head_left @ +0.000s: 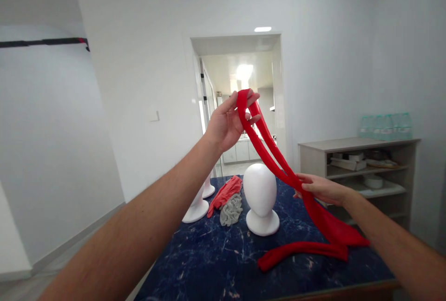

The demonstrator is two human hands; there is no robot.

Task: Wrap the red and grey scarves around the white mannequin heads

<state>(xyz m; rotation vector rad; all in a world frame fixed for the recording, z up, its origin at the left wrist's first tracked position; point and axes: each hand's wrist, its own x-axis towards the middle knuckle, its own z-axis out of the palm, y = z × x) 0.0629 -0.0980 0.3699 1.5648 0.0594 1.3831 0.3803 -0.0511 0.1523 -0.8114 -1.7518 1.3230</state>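
A red cloth (278,166) is held up in the middle of the frame by both hands. The left hand (228,122), raised at centre, has its fingers hooked through a looped end of the cloth, which is draped over the fingertips near the doorway (240,106). From there two narrow strands are stretched down and to the right to the right hand (320,188), where they are pinched together between fingers and thumb at centre right. Below that hand the cloth is let fall onto the table (209,264), where its broad end is spread at lower right and a long tail is curled back toward lower centre.

A white foam head (260,199) is stood on the dark marbled table just left of the right hand, apart from the cloth. Behind it, a pink cloth (225,194) and a grey cloth (231,210) are lain touching each other, with two more white stands (197,208) seen to their left. A shelf unit (362,166) with bottles (385,127) on top is placed at the right edge
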